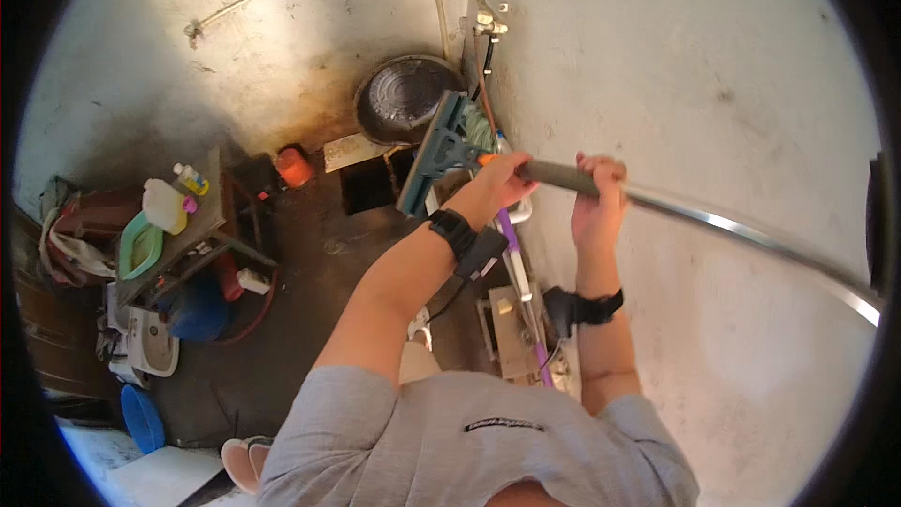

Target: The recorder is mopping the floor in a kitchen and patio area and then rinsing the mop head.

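Observation:
My left hand (508,179) is closed on a long pole beside its orange collar, near the green squeegee head (438,148). My right hand (602,186) grips the pole's dark foam sleeve (559,176) farther right. From there the bare metal pole (732,227) slants down to the right past the pale wall. The squeegee head is tilted, its long edge running from upper right to lower left, in front of a large dark round basin. Black straps with small devices sit on both forearms.
The dark basin (408,95) rests in the corner under pipes. Purple-and-white poles (517,264) lean along the right wall. On the left stands a wooden table (222,208) with a yellowish plastic jug (165,205) and a green basin (139,243). An orange-red bucket (293,167) stands beyond it.

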Action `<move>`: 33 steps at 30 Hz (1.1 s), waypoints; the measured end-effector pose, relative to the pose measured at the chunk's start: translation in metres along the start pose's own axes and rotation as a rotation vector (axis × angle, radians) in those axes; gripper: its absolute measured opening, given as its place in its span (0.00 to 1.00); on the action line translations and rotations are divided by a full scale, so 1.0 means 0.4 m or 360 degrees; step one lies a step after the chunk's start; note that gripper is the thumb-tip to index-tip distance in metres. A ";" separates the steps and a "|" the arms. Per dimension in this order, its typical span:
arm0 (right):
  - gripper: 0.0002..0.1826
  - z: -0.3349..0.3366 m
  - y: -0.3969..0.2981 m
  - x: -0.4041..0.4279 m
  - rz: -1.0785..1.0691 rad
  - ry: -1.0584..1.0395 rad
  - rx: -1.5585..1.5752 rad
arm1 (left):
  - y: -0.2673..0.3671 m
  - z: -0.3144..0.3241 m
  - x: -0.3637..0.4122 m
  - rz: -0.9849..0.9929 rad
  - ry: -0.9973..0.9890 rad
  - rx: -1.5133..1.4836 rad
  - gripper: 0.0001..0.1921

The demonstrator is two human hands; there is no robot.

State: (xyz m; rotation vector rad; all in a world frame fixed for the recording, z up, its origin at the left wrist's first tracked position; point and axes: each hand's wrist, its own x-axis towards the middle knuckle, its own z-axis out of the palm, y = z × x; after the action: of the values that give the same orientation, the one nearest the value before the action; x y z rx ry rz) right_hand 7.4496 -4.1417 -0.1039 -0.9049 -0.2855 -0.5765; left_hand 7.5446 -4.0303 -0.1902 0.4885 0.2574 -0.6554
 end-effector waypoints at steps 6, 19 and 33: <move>0.06 -0.067 0.245 0.070 0.0164 0.0210 -0.0273 | 0.149 -0.092 0.222 -0.0170 0.0187 0.0098 0.05; 0.16 -0.066 0.321 0.171 0.0732 -0.0416 -0.2475 | -0.051 -0.302 0.422 -0.0707 0.0555 0.0817 0.06; 0.16 -0.401 0.763 0.163 0.2127 -0.0827 -0.2541 | 0.009 -0.422 0.335 -0.0991 -0.0397 0.0549 0.15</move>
State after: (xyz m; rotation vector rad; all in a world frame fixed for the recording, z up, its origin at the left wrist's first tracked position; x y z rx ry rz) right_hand 7.6796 -4.1466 -0.3691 -2.4364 0.4593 0.9197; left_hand 7.6367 -4.0114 -0.3843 0.6547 0.0527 -1.3722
